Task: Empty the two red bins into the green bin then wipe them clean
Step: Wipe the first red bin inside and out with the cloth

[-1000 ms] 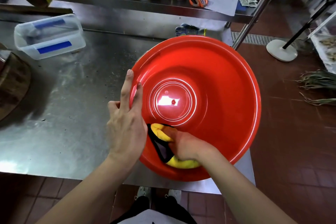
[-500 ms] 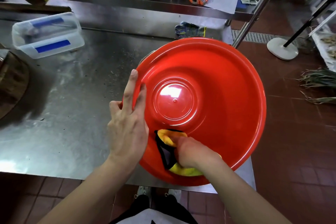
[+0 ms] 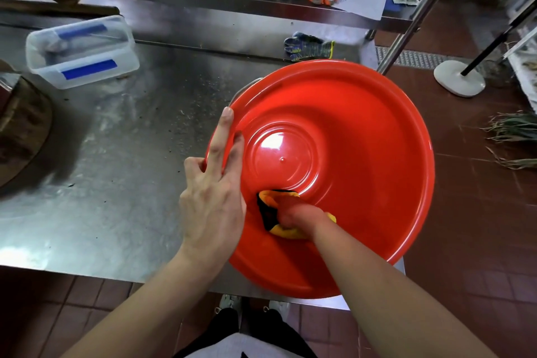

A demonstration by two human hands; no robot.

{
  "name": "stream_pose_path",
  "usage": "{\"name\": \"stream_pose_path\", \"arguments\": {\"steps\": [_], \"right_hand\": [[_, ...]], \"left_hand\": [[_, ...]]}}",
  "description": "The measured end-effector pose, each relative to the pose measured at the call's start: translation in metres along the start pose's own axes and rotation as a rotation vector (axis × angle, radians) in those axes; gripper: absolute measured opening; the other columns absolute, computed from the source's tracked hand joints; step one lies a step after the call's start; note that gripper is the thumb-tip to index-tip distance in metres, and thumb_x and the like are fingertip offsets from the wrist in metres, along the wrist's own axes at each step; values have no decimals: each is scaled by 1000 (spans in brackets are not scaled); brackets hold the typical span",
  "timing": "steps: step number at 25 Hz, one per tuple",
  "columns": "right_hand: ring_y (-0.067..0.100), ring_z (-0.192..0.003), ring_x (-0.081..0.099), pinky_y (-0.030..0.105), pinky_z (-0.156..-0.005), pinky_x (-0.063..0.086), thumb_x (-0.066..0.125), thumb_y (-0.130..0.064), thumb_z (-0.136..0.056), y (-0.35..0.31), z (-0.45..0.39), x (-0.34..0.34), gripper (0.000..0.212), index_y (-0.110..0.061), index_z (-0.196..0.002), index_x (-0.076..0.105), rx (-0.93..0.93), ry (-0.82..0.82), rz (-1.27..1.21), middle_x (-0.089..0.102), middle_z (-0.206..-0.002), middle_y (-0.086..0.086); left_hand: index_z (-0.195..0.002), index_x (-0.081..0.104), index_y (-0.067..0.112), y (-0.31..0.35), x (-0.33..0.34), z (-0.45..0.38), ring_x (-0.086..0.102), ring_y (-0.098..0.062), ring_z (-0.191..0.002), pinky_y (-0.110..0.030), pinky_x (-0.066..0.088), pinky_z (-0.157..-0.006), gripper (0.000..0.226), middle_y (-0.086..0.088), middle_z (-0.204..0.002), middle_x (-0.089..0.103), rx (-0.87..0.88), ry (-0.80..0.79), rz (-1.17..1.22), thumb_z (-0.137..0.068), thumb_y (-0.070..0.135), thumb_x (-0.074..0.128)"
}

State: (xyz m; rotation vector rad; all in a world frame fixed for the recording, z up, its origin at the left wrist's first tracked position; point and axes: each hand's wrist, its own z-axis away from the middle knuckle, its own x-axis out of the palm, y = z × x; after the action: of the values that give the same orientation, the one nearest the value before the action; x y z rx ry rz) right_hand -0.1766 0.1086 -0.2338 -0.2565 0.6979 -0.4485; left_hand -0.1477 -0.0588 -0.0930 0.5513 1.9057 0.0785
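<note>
A large round red bin (image 3: 363,154) lies on the steel table (image 3: 116,183) at its right end, tilted toward me and hanging over the front edge. My left hand (image 3: 213,192) holds its left rim, two fingers stretched along the rim and the others curled behind it. Inside the bin my right hand (image 3: 299,216) grips a yellow and black cloth (image 3: 268,206) and presses it against the near inner wall, just below the raised centre ring. A metal rim (image 3: 241,90) shows behind the bin's left edge. No green bin is in view.
A clear plastic box (image 3: 81,51) with blue tape sits at the table's back left, a dark wooden block (image 3: 20,125) at the left edge. A work glove (image 3: 308,45) lies behind the bin. The raised shelf (image 3: 203,0) holds a jar, scissors and papers. A slanted steel pole (image 3: 415,11) rises at right.
The bin has tilted a little, so the bright glare on its centre has shrunk. My right hand has rubbed the cloth slightly along the near wall. My left hand keeps its hold on the rim.
</note>
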Motion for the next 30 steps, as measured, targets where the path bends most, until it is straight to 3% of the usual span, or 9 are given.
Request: {"name": "stream_pose_path", "arguments": {"steps": [2, 5, 7, 11, 14, 17, 20, 26, 30], "right_hand": [[14, -148, 32, 27, -119, 28, 50, 2, -92, -1, 2, -4, 69, -22, -156, 36, 27, -6, 10, 29, -163, -7], [20, -152, 22, 26, -116, 24, 48, 0, -97, -2, 7, -7, 75, -26, -160, 19, 21, -15, 40, 17, -167, -3], [19, -154, 17, 26, -119, 20, 50, -2, -96, 0, 9, -6, 76, -27, -161, 19, -1, -21, 60, 11, -168, -3], [25, -155, 12, 38, -126, 12, 51, -7, -97, 3, 30, 5, 70, -25, -160, 24, -14, -98, 80, 11, -169, 3], [27, -149, 30, 38, -120, 27, 48, -11, -99, 5, 57, 4, 62, -27, -157, 31, 4, 5, 53, 25, -164, 4], [26, -133, 53, 32, -105, 44, 49, -9, -98, 5, 96, 1, 63, -31, -155, 32, 23, -12, 84, 42, -154, 6], [29, -133, 52, 41, -108, 46, 52, -7, -93, -2, 136, -1, 74, -47, -152, 30, -22, 13, 43, 36, -156, 1], [35, -128, 53, 46, -108, 42, 42, -17, -97, -11, 170, 4, 56, -42, -147, 39, -106, 83, 33, 50, -143, 4], [32, -126, 55, 41, -103, 47, 45, -15, -99, -12, 159, 5, 57, -43, -148, 38, -81, 55, 27, 49, -145, 5]], "left_hand": [[-151, 44, 17, 0, 3, 2, 44, -29, -95, -33, 49, -49, 75, 10, -170, 6, 17, -33, -39, -83, -11, 57], [-152, 44, 17, 3, 2, 2, 44, -29, -94, -35, 51, -48, 75, 11, -170, 6, 12, -50, -48, -83, -11, 56], [-154, 41, 17, 2, 2, 1, 44, -29, -93, -36, 51, -49, 78, 13, -170, 5, 3, -59, -45, -83, -12, 54], [-155, 38, 18, 1, 2, 0, 44, -29, -93, -34, 50, -48, 81, 14, -169, 7, -4, -44, -46, -82, -13, 52], [-155, 40, 18, 0, 3, 0, 44, -29, -93, -32, 48, -49, 81, 14, -169, 10, 11, -38, -44, -81, -13, 52], [-155, 40, 18, 0, 3, -3, 44, -29, -94, -29, 44, -50, 80, 14, -169, 10, 44, -29, -46, -82, -14, 52], [-154, 42, 19, -1, 1, -9, 44, -30, -94, -28, 40, -51, 79, 14, -168, 14, 101, -17, -46, -83, -15, 52], [-153, 43, 18, -17, -12, -31, 45, -31, -94, -33, 46, -50, 78, 16, -168, 15, 187, -12, -65, -83, -15, 53], [-151, 45, 18, -18, -21, -40, 46, -33, -94, -38, 50, -52, 74, 17, -167, 17, 262, -27, -74, -85, -12, 55]]}}
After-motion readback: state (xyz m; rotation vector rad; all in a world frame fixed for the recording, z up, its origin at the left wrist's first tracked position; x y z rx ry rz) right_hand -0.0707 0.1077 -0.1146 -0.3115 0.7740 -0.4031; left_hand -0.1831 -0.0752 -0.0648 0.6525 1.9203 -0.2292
